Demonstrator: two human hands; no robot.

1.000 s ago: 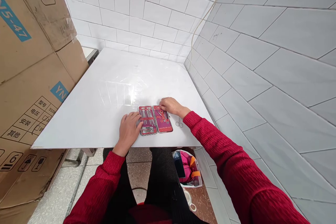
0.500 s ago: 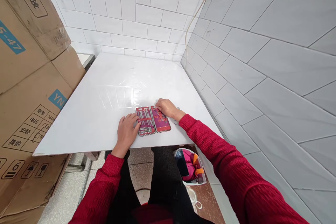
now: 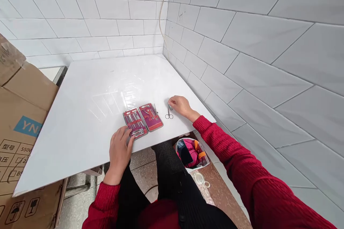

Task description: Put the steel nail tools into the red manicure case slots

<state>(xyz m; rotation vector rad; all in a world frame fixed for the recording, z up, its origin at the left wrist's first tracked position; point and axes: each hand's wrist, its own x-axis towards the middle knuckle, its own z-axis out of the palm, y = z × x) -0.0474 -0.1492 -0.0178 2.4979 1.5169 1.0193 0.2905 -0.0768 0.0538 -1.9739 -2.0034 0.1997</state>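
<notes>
A manicure set case lies unfolded on the white table. Metal tools sit under red straps in both purple-lined halves, some at the lower left looking like nail clippers. My left hand rests at the case's lower left corner, fingers stretched and thumb touching its edge. To the right of the case, my right hand has thumb and fingers pinched low over the table, at a small metal piece mostly covered by the fingertips. Just below those fingertips lie small scissors, handle rings toward me.
A large cardboard box stands left of the table. Tiled walls border its back and right. Below the front edge, a white bag holds pink cloth and a phone. A cable hangs in the corner.
My right hand has moved right, from the case's right half to beside the scissors, which now show. My left hand has slid down the case's left edge. The view has turned right.
</notes>
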